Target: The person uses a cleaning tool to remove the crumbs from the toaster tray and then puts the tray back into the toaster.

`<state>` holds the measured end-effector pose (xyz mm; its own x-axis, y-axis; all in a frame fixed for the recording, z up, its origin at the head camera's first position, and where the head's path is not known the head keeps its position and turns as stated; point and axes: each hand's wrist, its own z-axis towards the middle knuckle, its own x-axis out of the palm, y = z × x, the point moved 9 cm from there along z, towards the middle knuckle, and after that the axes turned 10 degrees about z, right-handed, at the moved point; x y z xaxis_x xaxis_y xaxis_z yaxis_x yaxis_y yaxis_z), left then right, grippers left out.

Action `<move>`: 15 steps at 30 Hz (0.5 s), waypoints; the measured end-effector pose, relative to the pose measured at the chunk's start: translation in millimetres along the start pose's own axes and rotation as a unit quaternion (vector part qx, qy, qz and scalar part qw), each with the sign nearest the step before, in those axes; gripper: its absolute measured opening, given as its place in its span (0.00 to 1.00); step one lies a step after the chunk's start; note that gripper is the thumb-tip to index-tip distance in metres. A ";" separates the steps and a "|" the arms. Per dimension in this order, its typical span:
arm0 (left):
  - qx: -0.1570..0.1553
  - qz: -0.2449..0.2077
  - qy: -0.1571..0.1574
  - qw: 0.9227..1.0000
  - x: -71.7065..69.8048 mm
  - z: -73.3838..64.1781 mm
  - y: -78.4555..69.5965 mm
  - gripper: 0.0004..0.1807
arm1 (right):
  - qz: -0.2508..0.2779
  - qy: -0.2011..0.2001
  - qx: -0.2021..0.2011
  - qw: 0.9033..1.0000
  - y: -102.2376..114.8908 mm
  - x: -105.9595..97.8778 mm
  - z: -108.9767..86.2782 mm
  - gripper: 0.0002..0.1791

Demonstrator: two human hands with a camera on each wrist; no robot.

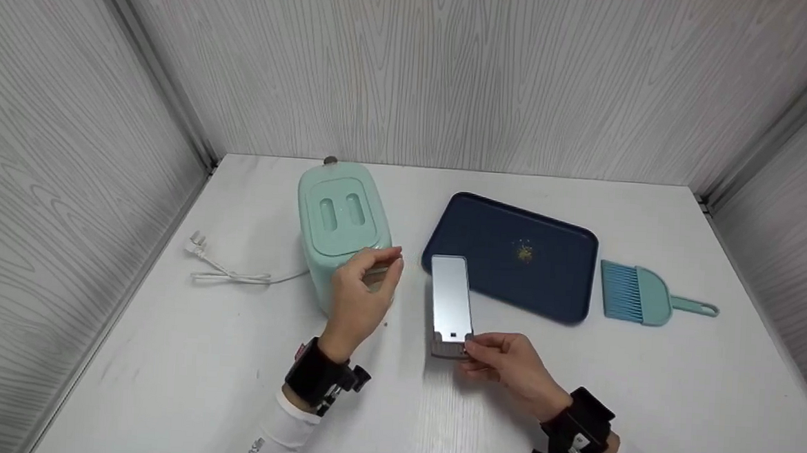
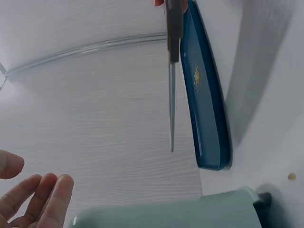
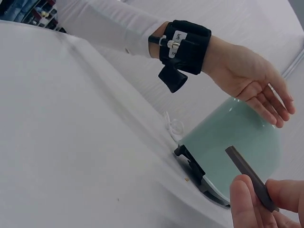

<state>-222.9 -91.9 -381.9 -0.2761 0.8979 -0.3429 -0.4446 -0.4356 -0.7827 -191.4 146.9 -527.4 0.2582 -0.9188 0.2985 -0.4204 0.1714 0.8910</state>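
Note:
A mint-green toaster [image 1: 349,213] with two slot-shaped recesses in its top stands left of centre. My left hand [image 1: 362,290] hovers by its near right edge, thumb and fingers apart, with nothing between them. In my right hand [image 1: 513,367], thumb and fingers pinch the grey end of a crumb tray [image 1: 452,298], a long flat piece with a shiny metal surface. Its far end overlaps the left edge of the navy tray in the head view. Seen edge-on, the metal plate looks thin in the left wrist view, and the right wrist view shows only its dark end.
A navy tray [image 1: 485,244] lies at centre right with a small heap of yellowish crumbs [image 1: 524,251]. Right of it is a mint brush [image 1: 654,298]. The toaster's white cord [image 1: 235,276] lies bundled on the left. Wood-patterned walls [image 1: 425,76] enclose the table.

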 end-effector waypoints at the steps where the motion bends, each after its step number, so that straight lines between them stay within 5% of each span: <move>1: 0.010 0.006 -0.007 1.000 -4.4 0.0 -1.9 0.10 | -0.001 0.004 0.003 1.000 -2.2 1.7 -0.5 0.22; 8: 0.074 0.063 -0.047 0.994 -28.6 0.2 -7.6 0.10 | -0.008 0.033 0.015 0.999 -14.4 14.6 -4.2 0.22; 15: 0.104 0.112 -0.049 0.987 -42.8 2.0 -1.9 0.14 | -0.004 0.059 0.027 0.998 -25.6 28.0 -7.7 0.21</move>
<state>-212.0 -129.7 -364.7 -0.4638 0.7720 -0.4346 -0.5257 -0.6347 -0.5664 -166.7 119.6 -539.2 0.3615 -0.8709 0.3331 -0.4631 0.1424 0.8748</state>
